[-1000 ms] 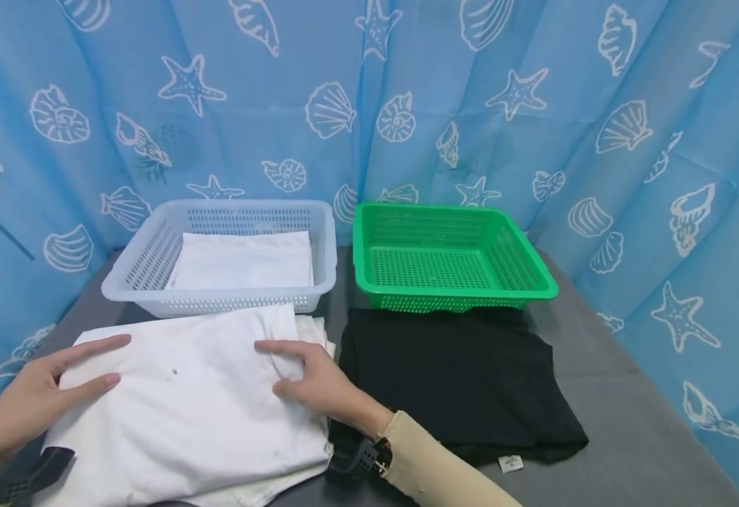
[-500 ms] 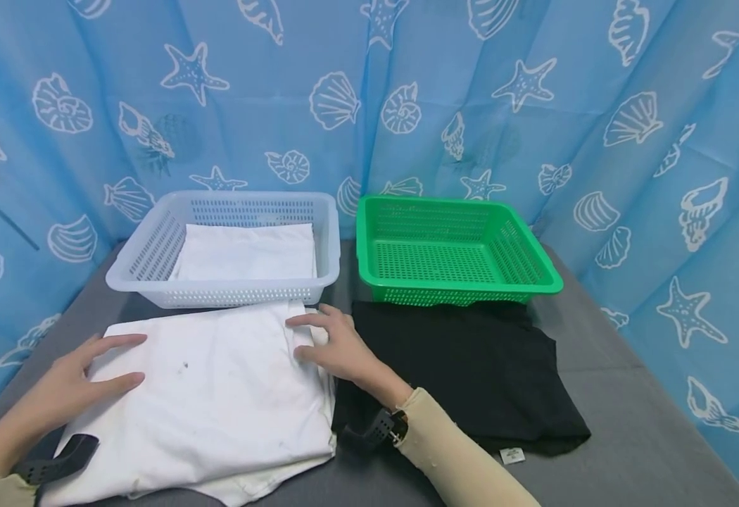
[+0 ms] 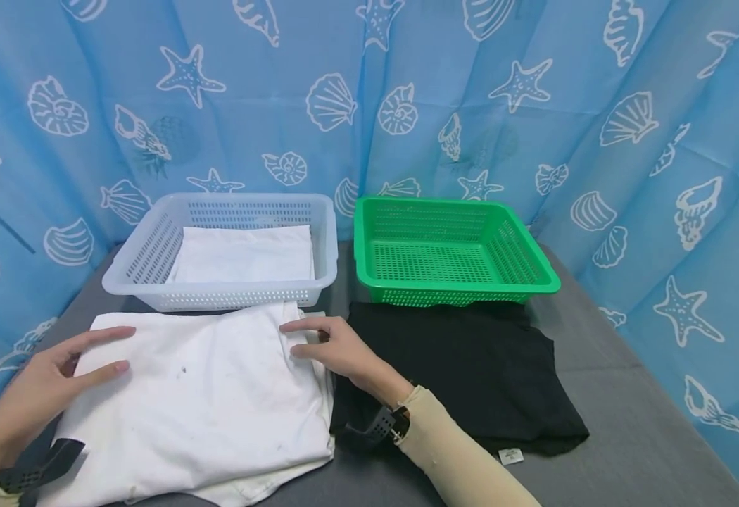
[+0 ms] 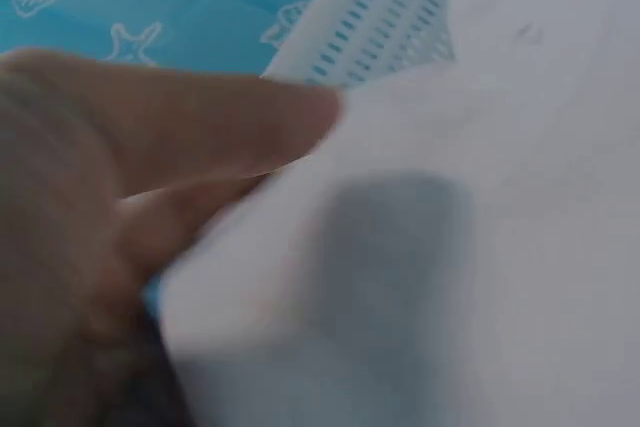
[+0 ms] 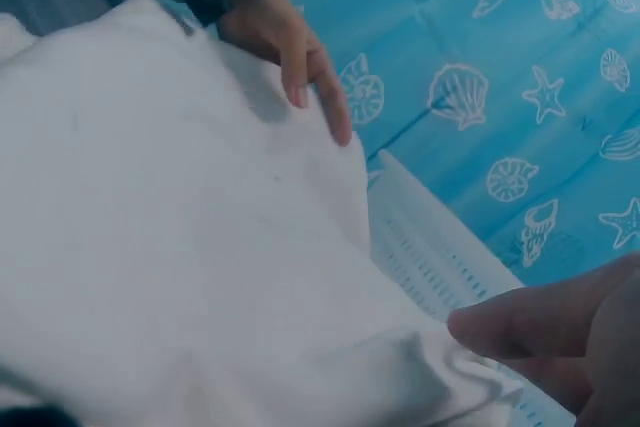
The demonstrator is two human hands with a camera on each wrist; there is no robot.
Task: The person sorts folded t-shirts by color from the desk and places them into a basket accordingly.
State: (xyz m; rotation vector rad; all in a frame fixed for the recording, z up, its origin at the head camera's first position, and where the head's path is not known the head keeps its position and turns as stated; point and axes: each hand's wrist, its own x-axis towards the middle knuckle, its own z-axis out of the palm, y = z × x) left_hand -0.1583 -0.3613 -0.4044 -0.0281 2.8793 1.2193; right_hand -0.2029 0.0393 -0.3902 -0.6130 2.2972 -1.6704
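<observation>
A large folded white garment [image 3: 211, 394], with a small dark spot on it, lies in front of the white basket. More white fabric shows from under its right and front edges. My left hand [image 3: 53, 384] grips its left edge; thumb and index finger lie on top, and the other fingers are mostly hidden. At the upper right corner my right hand [image 3: 344, 352] holds the edge, where the right wrist view shows the fabric [image 5: 430, 377] bunched into creases beside the fingertips. A folded black garment [image 3: 452, 380] with a small white label lies right of that hand.
A white perforated basket [image 3: 217, 287] holds a folded white cloth [image 3: 245, 253]. Beside it stands a green perforated basket [image 3: 458, 287] with nothing in it. A blue curtain [image 3: 369, 105] with shell prints hangs behind the grey table [image 3: 635, 422].
The white garment has shifted slightly right over the second. Both hands moved right with it, then a little back left, the left hand drawing the garment's left edge outward. Baskets and black garment stay put.
</observation>
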